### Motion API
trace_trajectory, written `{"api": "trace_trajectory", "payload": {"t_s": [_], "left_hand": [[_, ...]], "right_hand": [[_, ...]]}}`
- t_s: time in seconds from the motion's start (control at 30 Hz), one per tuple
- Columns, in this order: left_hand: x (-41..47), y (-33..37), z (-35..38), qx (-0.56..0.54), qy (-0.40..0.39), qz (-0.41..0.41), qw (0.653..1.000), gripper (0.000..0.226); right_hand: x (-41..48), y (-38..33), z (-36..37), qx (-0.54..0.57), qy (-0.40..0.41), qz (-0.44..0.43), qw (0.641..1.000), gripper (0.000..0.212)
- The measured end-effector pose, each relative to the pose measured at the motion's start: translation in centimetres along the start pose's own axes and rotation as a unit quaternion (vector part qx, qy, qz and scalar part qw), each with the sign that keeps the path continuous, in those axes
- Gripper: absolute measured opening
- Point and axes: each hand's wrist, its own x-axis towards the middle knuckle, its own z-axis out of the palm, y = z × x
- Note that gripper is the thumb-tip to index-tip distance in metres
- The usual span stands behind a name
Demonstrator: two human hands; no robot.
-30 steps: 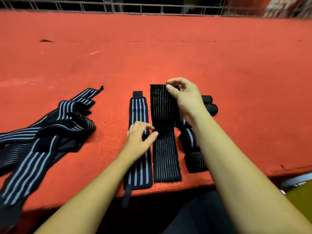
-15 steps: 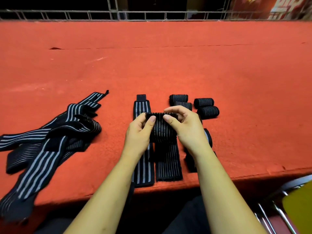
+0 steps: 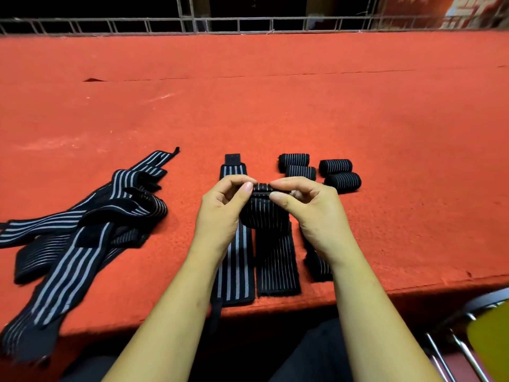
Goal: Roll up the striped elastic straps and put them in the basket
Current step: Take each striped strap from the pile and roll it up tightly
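Pinching the rolled top of the thin-striped strap (image 3: pixel 276 260) with left hand (image 3: pixel 220 210) and right hand (image 3: pixel 314 216), both clamped on it.
Lying with tail toward 6 o'clock on the red table (image 3: pixel 275 106); at 9 o'clock a flat wide-striped strap (image 3: pixel 237 274), at 1 o'clock finished rolls (image 3: pixel 341 181).

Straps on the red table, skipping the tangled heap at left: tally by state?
Rolled straps: 5 visible, one partly behind the right wrist
Flat wide-striped strap: 1
Half-rolled strap, pinched by left hand and right hand: 1
Total: 7
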Motion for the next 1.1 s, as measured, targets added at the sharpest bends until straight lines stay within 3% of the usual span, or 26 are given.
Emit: {"api": "trace_trajectory", "payload": {"t_s": [0.17, 0.37, 0.63, 0.7, 0.83, 1.03, 1.1], "left_hand": [[-0.2, -0.1, -0.4, 0.069, -0.042, 0.021, 0.996, 0.025], [-0.2, 0.0, -0.3, 0.124, -0.046, 0.027, 0.991, 0.010], [-0.2, 0.4, 0.0, 0.024, -0.029, -0.024, 0.999, 0.018], [-0.1, 0.5, -0.2, 0.038, -0.030, -0.005, 0.999, 0.020], [-0.2, 0.6, -0.1, 0.075, -0.046, 0.031, 0.996, 0.032], [-0.5, 0.5, -0.1, 0.120, -0.044, -0.010, 0.992, 0.015], [-0.5, 0.6, 0.2, 0.135, -0.040, -0.022, 0.990, 0.023]], "right_hand": [[0.0, 0.5, -0.2, -0.041, 0.008, 0.001, 0.999, 0.019], [-0.1, 0.1, 0.0, 0.007, 0.038, -0.014, 0.999, 0.020], [-0.2, -0.5, 0.2, 0.036, 0.010, 0.000, 0.999, 0.020], [-0.3, -0.4, 0.2, 0.008, 0.000, -0.005, 1.000, 0.016], [-0.3, 0.2, 0.5, 0.034, 0.009, 0.008, 0.999, 0.031], [-0.2, 0.5, 0.7, 0.037, 0.041, 0.003, 0.998, 0.030], [-0.2, 0.5, 0.8, 0.032, 0.037, 0.009, 0.999, 0.031]]}}
